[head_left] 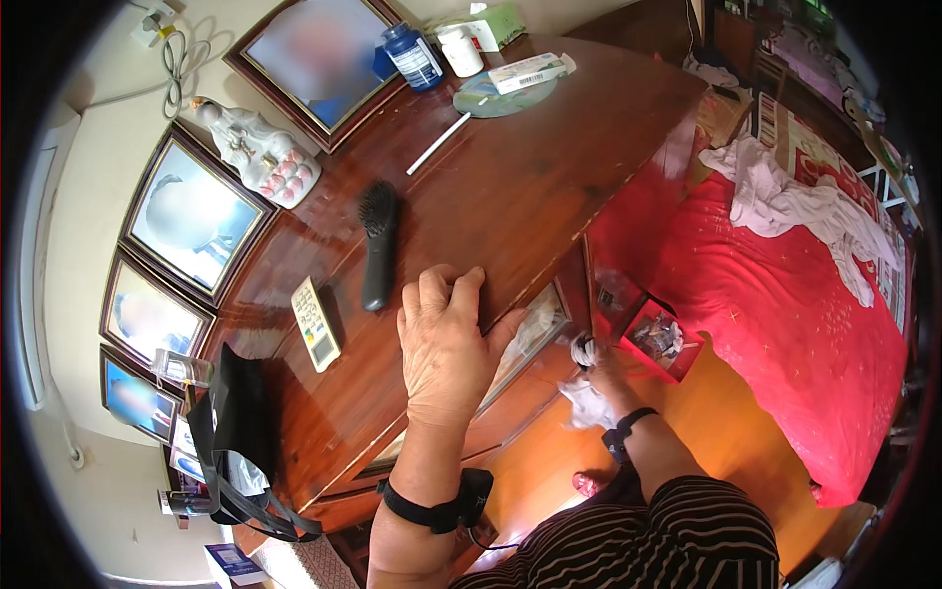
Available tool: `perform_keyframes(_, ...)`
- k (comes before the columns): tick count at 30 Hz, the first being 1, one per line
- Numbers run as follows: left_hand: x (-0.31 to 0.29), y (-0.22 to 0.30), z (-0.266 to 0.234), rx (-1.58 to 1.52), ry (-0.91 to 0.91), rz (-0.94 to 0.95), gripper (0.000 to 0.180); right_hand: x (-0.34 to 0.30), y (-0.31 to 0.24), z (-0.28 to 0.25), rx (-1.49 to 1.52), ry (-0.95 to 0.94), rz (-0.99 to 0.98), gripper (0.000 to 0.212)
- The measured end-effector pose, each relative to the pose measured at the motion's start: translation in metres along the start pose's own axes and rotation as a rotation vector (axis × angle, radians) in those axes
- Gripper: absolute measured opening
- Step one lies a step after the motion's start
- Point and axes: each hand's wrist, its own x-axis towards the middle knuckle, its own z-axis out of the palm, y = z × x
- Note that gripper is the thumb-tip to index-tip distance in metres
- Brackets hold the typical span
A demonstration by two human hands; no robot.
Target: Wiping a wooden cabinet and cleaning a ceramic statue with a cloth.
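My left hand (446,339) rests on the near edge of the dark red wooden tabletop (530,177), thumb spread apart and holding nothing. Just beyond its fingers lie a black hairbrush (377,245) and a cream remote control (316,324). Lower down, in front of the cabinet, my right hand (610,381) is closed on a bunched white cloth (589,404). Part of the cloth hangs below the fingers, and a greyish fold sticks out above them. Both wrists wear black bands.
Framed photographs (191,211), a white figurine (260,157), bottles (412,57) and a small box (530,74) line the tabletop's back. A black bag (235,432) stands at left. Right of the cabinet are a red box (662,339) and a bed with a red cover (785,324).
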Motion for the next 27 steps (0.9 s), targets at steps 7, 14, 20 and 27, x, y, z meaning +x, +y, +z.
perform_keyframes(7, 0.003, 0.0, -0.001, -0.02, 0.044, -0.002, 0.053, 0.006, 0.036, -0.108, 0.337, 0.222, -0.114, 0.06)
perform_keyframes(14, -0.003, 0.007, -0.007, 0.045, 0.056, 0.009, 0.052, 0.014, -0.113, -0.298, 0.777, 0.834, -0.531, 0.055)
perform_keyframes(20, 0.005, 0.018, 0.005, 0.09, 0.024, 0.021, 0.054, 0.095, -0.158, -0.344, 0.506, 1.227, -0.563, 0.055)
perform_keyframes(27, 0.011, 0.018, -0.005, 0.151, -0.021, -0.071, 0.063, 0.204, -0.018, -0.23, 0.318, 1.195, -0.225, 0.05)
